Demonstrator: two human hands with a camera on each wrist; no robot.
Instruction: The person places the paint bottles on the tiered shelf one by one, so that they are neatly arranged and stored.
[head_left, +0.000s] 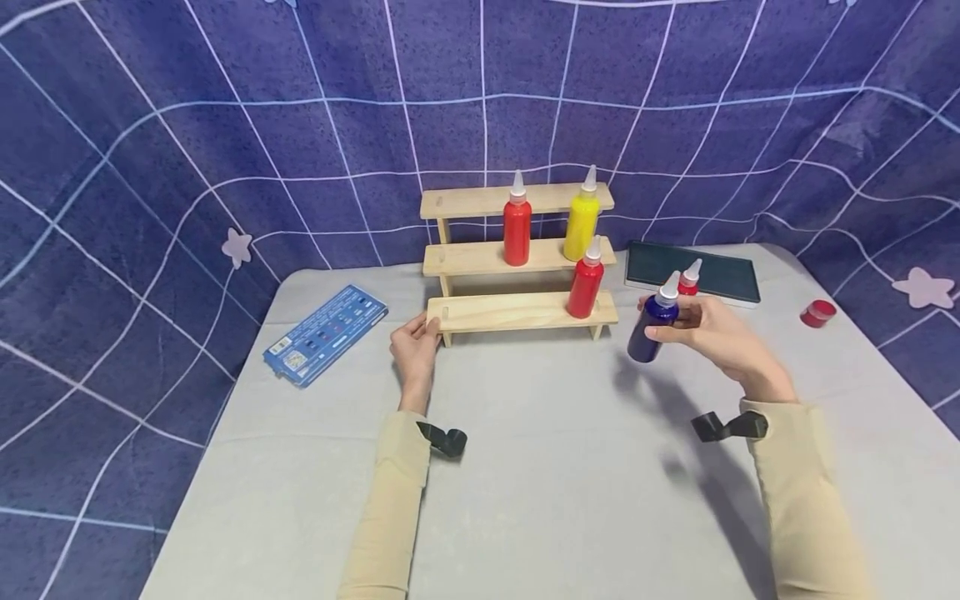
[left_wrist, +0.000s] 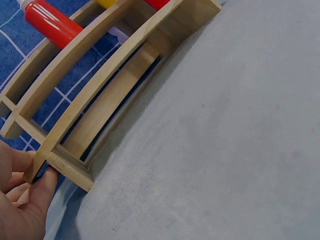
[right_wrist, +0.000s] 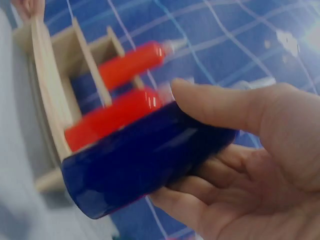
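A dark blue squeeze bottle (head_left: pixel 654 327) with a white pointed cap tilts in my right hand (head_left: pixel 712 337), gripped between thumb and fingers above the table. In the right wrist view the bottle (right_wrist: pixel 135 155) lies across the palm side, under the thumb. My left hand (head_left: pixel 417 354) pinches the left end of the lowest step of a three-tier wooden rack (head_left: pixel 510 311). On the middle step stand a red bottle (head_left: pixel 517 229) and a yellow bottle (head_left: pixel 581 225). Another red bottle (head_left: pixel 586 283) stands at the right of the lowest step.
Behind my right hand, a red bottle (head_left: pixel 687 283) shows partly, in front of a dark flat tray (head_left: pixel 720 271). A small red round container (head_left: pixel 817 313) sits at the far right. To the left lies a blue flat package (head_left: pixel 326 335). A blue patterned curtain (head_left: pixel 480 75) hangs behind the table.
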